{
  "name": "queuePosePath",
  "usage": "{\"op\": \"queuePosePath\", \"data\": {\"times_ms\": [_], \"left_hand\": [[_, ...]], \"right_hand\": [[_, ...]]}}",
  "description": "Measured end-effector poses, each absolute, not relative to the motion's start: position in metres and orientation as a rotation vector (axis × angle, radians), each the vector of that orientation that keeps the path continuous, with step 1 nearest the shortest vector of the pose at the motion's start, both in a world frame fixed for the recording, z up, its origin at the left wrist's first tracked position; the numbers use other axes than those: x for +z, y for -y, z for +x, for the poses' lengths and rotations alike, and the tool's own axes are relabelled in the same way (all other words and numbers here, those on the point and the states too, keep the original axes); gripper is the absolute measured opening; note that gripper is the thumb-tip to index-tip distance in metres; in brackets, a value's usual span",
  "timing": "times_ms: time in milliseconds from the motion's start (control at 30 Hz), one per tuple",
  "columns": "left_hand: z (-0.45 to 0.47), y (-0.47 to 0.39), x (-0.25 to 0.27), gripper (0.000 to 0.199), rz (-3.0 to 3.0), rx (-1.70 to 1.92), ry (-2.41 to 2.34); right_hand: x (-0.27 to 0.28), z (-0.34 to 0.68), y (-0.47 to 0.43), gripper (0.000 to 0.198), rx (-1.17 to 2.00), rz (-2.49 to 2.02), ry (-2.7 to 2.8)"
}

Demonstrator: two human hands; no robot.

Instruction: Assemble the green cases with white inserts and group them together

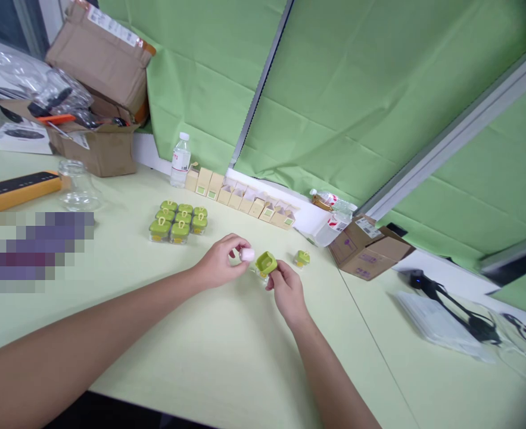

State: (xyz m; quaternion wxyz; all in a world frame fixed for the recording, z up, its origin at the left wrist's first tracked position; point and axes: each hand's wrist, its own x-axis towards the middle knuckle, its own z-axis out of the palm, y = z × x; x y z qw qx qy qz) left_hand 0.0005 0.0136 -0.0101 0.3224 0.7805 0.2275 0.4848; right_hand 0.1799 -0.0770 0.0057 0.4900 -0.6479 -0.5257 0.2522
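Between the thumb and fingers of my left hand (221,261) is a small pinkish-white block (246,254); its exact kind I cannot make out. My right hand (288,292) grips a small clear container with a green lid (266,262), its hollow side facing me, just right of the block. Whether the lid is fixed to the clear part or tilted off it is unclear. Another green-lidded container (302,258) stands on the table beyond my right hand. To the left, several similar green-lidded containers (180,229) are grouped close together.
Small cream boxes (246,200) line the back of the table (227,357), beside an upright water bottle (181,159). Bottles (329,229) and a cardboard box (367,247) sit right. A clear jar (77,187), orange-edged power strip (19,189) and filled carton (102,149) are left.
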Motion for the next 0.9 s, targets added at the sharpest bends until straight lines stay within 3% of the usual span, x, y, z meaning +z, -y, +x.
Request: {"op": "queuePosePath", "data": {"times_ms": [467,600,900], "left_hand": [[0.0064,-0.0143,-0.0067,0.033,1.138,1.046,-0.522],[0.0050,-0.0133,-0.0054,0.044,1.119,0.931,-0.471],[0.0070,-0.0091,-0.0043,0.049,1.234,0.883,-0.469]], "right_hand": [[0.0010,0.1782,0.0749,0.015,0.726,-1.537,1.240],[-0.0014,0.1783,0.0747,0.015,0.767,-1.521,1.245],[0.0041,0.1727,0.0759,0.016,0.949,-1.444,1.092]]}}
